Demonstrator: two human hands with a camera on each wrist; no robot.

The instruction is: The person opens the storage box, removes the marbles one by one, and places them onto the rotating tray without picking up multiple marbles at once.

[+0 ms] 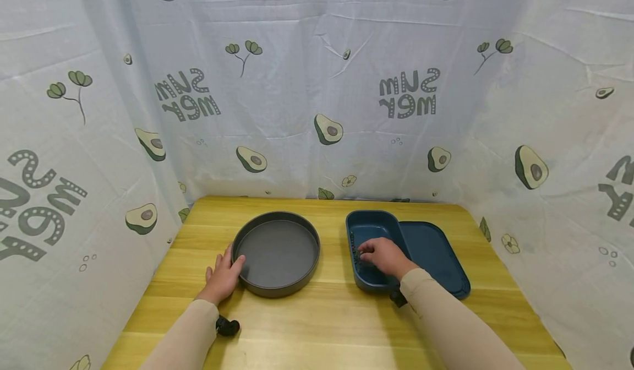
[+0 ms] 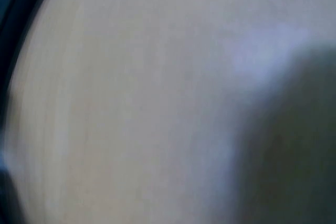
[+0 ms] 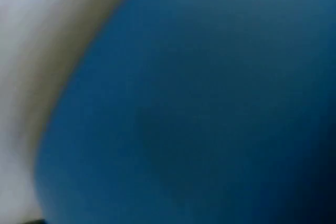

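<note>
A round dark-grey pan (image 1: pixel 276 254) with a low rim stands on the left of the wooden table. My left hand (image 1: pixel 223 275) rests against its left side, fingers spread, thumb over the rim. Toward the right is a deep blue rectangular container (image 1: pixel 372 219). A line of small dark pieces (image 1: pixel 353 243) lies along its inner left wall. My right hand (image 1: pixel 387 256) reaches down into it, fingers bent close to those pieces; I cannot tell whether the fingertips hold one. The right wrist view is filled by the blurred blue container (image 3: pixel 184 103).
A flat blue lid (image 1: pixel 433 254) lies right of the container, under the right forearm. White patterned cloth (image 1: pixel 297 100) hangs behind and beside the wooden table (image 1: pixel 297 337). The left wrist view shows blurred tabletop (image 2: pixel 131 103) with a dark curved edge (image 2: pixel 21 19) at left.
</note>
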